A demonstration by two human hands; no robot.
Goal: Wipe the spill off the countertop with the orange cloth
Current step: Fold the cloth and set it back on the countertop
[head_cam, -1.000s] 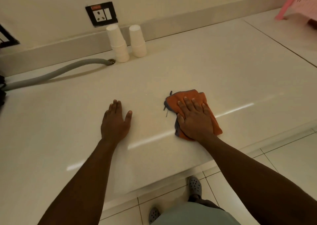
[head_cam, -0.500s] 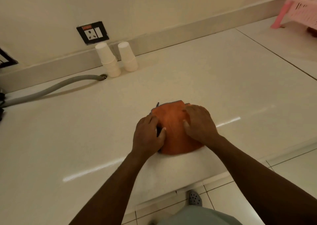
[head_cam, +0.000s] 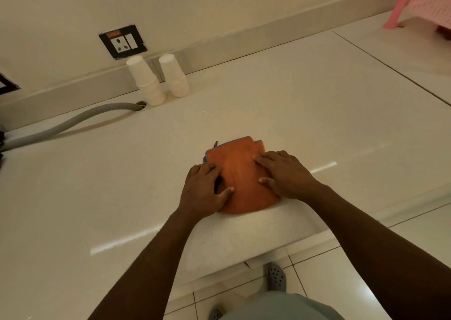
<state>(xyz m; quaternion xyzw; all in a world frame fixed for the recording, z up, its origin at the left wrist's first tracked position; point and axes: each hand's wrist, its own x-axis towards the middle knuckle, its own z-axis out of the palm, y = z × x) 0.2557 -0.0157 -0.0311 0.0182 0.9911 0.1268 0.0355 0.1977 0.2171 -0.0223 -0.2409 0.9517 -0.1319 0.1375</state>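
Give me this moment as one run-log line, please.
left hand: on orange cloth | right hand: on cloth | cloth: flat on countertop | spill: not visible

Bare forearms, no sleeves; grey perforated clogs (head_cam: 275,277); pale grey-green garment (head_cam: 280,306) below.

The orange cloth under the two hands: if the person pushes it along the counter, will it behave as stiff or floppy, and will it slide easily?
The orange cloth is probably floppy: it lies folded in soft, rounded layers. It likely slides easily, since the counter looks glossy. With the left hand and right hand on opposite sides, it should bunch less.
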